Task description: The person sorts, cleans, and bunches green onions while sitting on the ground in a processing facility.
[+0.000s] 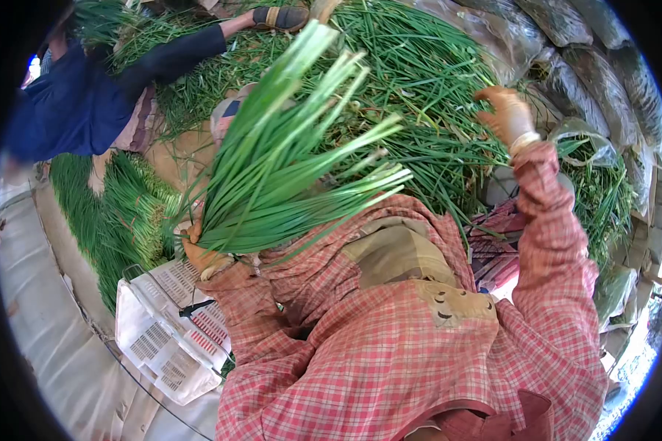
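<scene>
My left hand (202, 253), in an orange-tan glove, is closed round a large bunch of chives (272, 176). The long flat green leaves fan out from my grip, their pale stem ends pointing up and to the right. My right hand (507, 114), gloved alike, is raised at the upper right with its fingers apart and nothing in them. Beneath and beside it spreads a heap of loose chives (412, 66).
A white plastic basket (151, 331) stands by my left forearm. Stacked chive bunches (125, 209) lie behind it. Another person in dark blue clothes (81, 103) sits at the upper left, one shoe (281, 18) on the greens. Plastic-wrapped bundles (603, 81) line the right.
</scene>
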Tool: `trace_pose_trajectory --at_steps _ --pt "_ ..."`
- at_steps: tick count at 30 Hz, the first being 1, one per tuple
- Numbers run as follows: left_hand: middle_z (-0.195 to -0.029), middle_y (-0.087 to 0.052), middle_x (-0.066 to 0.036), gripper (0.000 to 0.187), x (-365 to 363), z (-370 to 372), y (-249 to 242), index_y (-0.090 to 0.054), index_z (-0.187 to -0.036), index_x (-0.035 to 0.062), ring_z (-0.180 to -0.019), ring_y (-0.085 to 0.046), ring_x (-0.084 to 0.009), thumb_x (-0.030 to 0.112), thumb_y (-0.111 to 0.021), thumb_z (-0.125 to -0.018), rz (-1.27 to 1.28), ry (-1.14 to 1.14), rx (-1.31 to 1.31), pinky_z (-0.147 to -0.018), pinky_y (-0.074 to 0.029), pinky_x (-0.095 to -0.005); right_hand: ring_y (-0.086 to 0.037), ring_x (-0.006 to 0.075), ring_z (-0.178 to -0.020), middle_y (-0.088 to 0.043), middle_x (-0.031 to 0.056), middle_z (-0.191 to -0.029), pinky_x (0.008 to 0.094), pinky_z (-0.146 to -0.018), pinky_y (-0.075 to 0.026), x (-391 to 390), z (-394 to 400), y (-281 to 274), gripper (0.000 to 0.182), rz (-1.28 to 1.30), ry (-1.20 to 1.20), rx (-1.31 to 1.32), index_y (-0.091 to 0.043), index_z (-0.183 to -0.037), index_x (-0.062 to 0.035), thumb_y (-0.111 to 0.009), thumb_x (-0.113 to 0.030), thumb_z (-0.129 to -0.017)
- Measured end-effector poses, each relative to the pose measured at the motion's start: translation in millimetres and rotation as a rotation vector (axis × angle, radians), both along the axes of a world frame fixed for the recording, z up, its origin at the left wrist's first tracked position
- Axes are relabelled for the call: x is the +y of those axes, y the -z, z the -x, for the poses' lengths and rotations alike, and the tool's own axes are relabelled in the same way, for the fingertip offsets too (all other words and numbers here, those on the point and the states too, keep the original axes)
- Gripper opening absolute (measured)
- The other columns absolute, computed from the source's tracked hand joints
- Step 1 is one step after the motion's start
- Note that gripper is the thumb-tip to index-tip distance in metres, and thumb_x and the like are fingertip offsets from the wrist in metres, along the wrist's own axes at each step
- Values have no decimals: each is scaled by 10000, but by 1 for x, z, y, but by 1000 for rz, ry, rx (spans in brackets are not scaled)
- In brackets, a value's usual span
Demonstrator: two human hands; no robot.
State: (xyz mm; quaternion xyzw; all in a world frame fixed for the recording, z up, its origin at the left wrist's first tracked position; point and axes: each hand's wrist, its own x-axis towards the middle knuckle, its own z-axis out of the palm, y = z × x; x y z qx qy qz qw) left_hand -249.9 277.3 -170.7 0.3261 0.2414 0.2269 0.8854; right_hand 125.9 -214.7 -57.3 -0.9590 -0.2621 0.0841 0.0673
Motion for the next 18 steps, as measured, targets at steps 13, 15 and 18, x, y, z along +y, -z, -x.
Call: trace_pose_trajectory --at_steps 13,15,18 --pt "-1068 -554 -231 309 -19 15 -21 -532 -1045 -61 -950 -561 -360 92 -523 -777 -31 -27 325 -822 -472 -497 -549 96 -691 -608 42 -718 270 -626 -449 129 84 83 185 -670 -416 1084 -626 -871 -48 -664 -195 -766" --pt "-1069 -558 -220 300 -25 15 -25 -532 -1044 -57 -943 -569 -337 105 -516 -793 34 -45 303 -812 -485 -466 -543 91 -674 -600 37 -691 268 -611 -447 124 80 77 193 -697 -467 1070 -622 -850 -35 -652 -211 -778" --pt "-1070 -565 -201 275 -42 7 -35 -535 -1045 -45 -920 -585 -287 107 -504 -818 -511 -179 797 -789 -501 -413 -556 122 -667 -609 45 -708 276 -622 -457 108 60 60 200 -613 -440 834 -619 -862 -47 -639 -222 -769"
